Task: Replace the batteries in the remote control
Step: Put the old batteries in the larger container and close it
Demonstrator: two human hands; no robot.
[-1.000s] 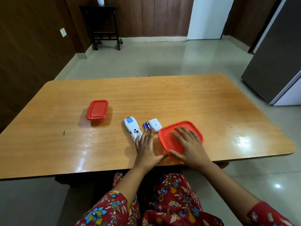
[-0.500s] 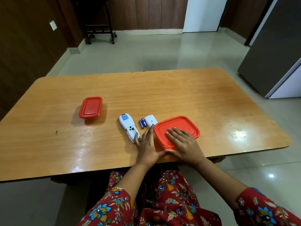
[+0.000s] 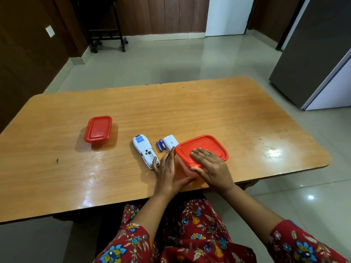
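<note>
White plastic, face down with its battery bay uncovered, the remote control (image 3: 145, 153) lies at centre frame on the wooden table (image 3: 237, 120); two blue batteries (image 3: 160, 145) and the loose cover (image 3: 170, 141) sit just right of it. My right hand (image 3: 211, 168) lies flat, fingers spread, on the large red-lidded container (image 3: 201, 149); my left hand (image 3: 167, 170) presses edge-on against that container's side, fingers straight, gripping nothing. I judge the remote light and rigid, best held by its long edges, the batteries small, smooth and prone to roll.
</note>
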